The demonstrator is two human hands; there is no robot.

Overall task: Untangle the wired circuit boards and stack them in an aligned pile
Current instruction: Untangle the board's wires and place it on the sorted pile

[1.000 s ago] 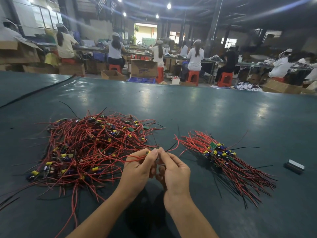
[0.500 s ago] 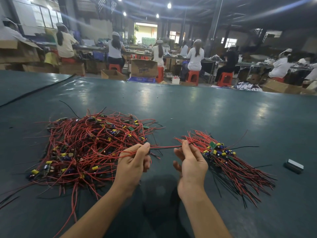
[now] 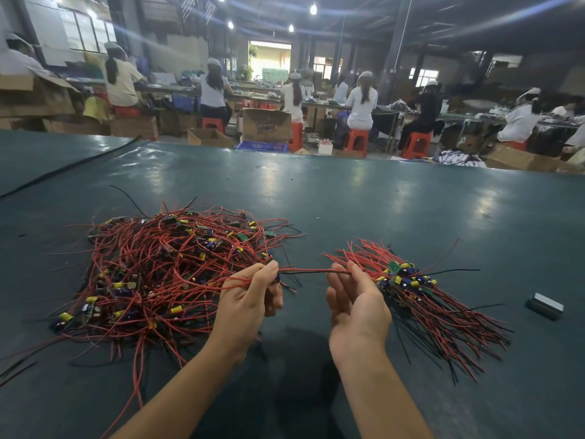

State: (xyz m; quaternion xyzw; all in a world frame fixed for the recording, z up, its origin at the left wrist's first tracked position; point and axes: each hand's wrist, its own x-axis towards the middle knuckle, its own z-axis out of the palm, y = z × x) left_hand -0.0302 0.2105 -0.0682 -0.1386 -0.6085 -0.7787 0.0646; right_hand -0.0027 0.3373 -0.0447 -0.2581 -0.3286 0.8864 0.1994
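L hand grips a board, R hand pinches its red lead taut — rec. slow, level pull clear of the tangle.

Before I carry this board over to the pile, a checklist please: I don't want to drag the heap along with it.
1. Left hand grips the wired board: ok.
2. Right hand pinches the leads, stretched straight between the two hands: ok.
3. Board free of the tangled heap: cannot tell; another red wire runs from the heap side into the left hand's grip.
4. Aligned pile lies just beyond the right hand, its boards bunched together: ok.
5. Way across the table to the pile: ok; the small grey box lies apart, further right.
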